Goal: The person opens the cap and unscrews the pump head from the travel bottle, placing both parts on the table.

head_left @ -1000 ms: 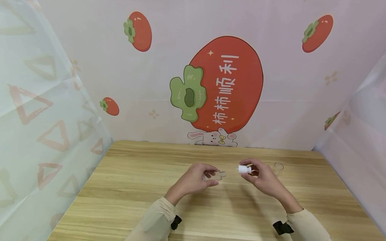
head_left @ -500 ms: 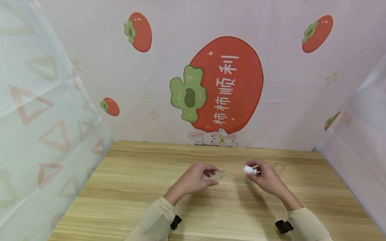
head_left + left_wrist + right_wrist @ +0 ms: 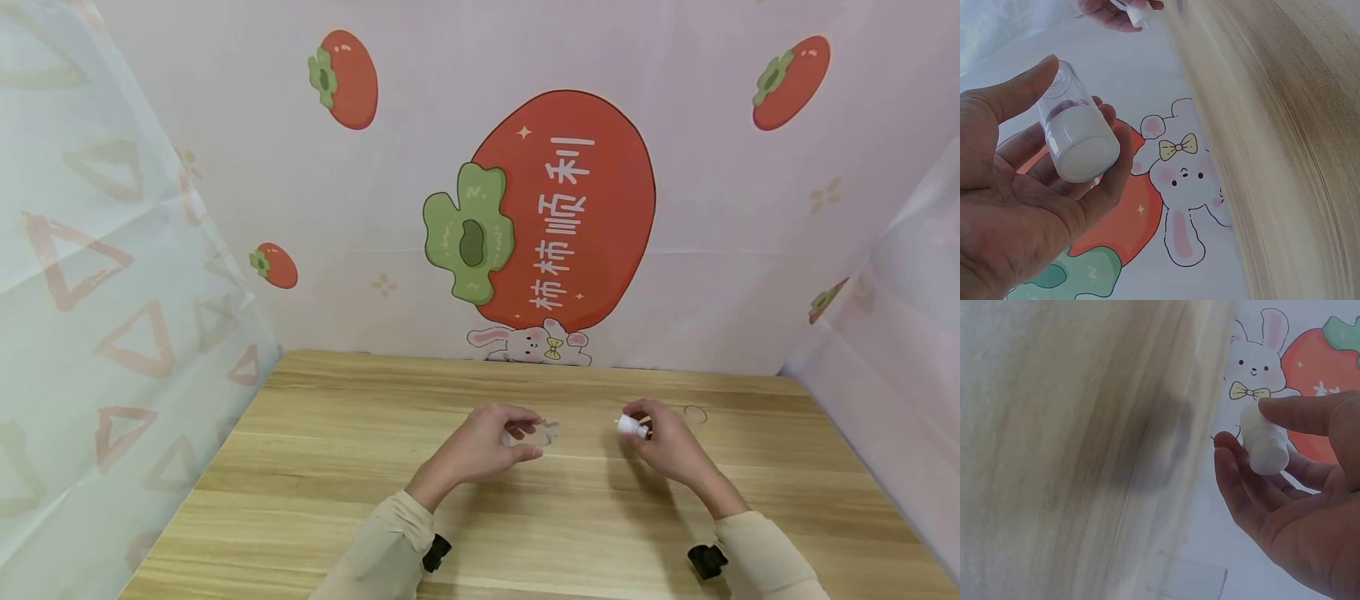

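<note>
In my left hand I hold a small clear bottle between thumb and fingers. It lies tilted, its neck pointing right toward my other hand; its lower part looks white in the left wrist view. My right hand pinches a white pump top, thumb on one side and fingers on the other. A short thin tip sticks out of the top toward the bottle. The two parts are apart, with a gap between my hands, both held above the wooden table.
A clear, see-through piece with a thin dark rim rests on the table just behind my right hand, near the back edge. A patterned white cloth hangs behind the table and along both sides.
My right hand has moved a little right with the white pump top, widening the gap to the bottle. My left hand stays nearly still with the bottle.
</note>
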Available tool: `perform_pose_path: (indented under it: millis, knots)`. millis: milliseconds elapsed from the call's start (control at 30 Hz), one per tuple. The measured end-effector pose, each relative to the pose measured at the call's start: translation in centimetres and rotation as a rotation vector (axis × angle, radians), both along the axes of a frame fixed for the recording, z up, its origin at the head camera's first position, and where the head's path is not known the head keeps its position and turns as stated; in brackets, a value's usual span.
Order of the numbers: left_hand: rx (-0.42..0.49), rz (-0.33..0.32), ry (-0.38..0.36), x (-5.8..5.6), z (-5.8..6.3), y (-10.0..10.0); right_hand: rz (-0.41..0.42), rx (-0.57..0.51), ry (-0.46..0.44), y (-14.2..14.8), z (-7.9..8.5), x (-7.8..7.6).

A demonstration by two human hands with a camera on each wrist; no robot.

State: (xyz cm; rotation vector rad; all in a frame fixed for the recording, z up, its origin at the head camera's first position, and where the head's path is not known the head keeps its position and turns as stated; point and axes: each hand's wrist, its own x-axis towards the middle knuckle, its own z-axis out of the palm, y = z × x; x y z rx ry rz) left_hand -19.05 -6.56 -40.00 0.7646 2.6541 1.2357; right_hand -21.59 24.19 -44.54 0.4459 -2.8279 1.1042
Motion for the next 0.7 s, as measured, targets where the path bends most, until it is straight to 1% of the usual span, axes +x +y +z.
perform_pose_path:
  millis: [233, 467, 700]
  knots:
    - [0.013, -0.016, -0.003, 0.0, 0.1, 0.1, -0.005, 0.076, 0.002, 0.1, -0.3, -0.3]
    - [0.002, -0.017, -0.004, 0.0, 0.1, 0.1, -0.050, 0.159, 0.022, 0.3, -0.8, -1.0]
    - [0.007, -0.016, -0.008, 0.0, 0.1, 0.2, -0.070, 0.187, 0.042, 0.4, -1.0, -1.2]
